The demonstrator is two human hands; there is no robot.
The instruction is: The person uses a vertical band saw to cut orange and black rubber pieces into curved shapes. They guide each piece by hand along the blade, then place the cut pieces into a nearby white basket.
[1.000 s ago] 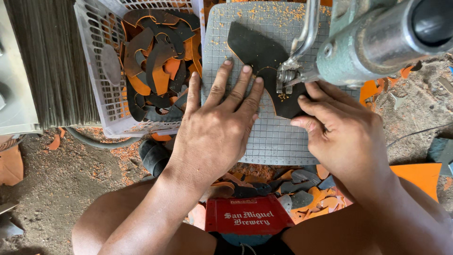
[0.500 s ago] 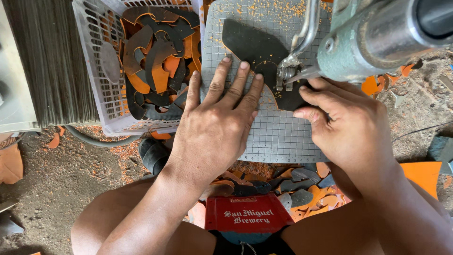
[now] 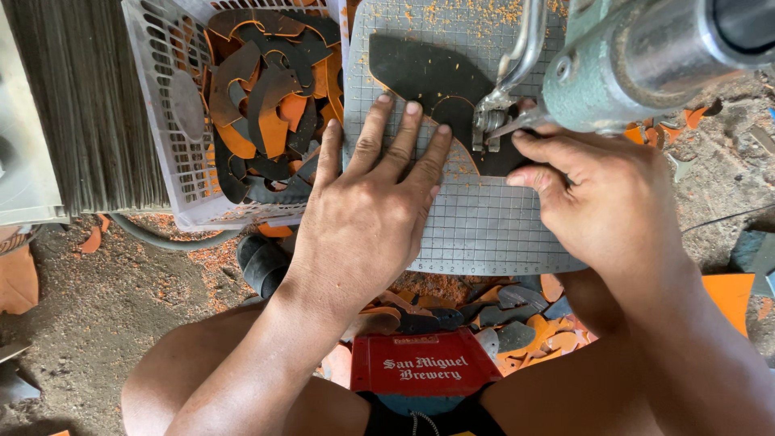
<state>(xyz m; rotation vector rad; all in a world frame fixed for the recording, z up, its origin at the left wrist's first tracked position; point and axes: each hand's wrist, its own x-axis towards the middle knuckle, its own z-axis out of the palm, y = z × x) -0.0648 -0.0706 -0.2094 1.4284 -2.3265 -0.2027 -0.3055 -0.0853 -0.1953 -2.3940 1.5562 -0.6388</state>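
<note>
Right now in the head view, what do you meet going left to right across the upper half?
Stack of dark sheets → white plastic basket holding orange and dark offcuts → left hand flat on the gridded cutting mat → dark sheet piece → right hand under the green machine.

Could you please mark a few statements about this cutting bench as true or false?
1. The left hand lies flat, fingers spread, on the gridded cutting mat. True.
2. The dark sheet piece sits under the machine head. True.
3. The white basket is empty. False: it holds dark and orange offcuts.
4. The right hand rests in the basket. False: it is beside the machine's blade, on the dark piece.
5. Orange crumbs are scattered on the mat's top edge. True.
</note>
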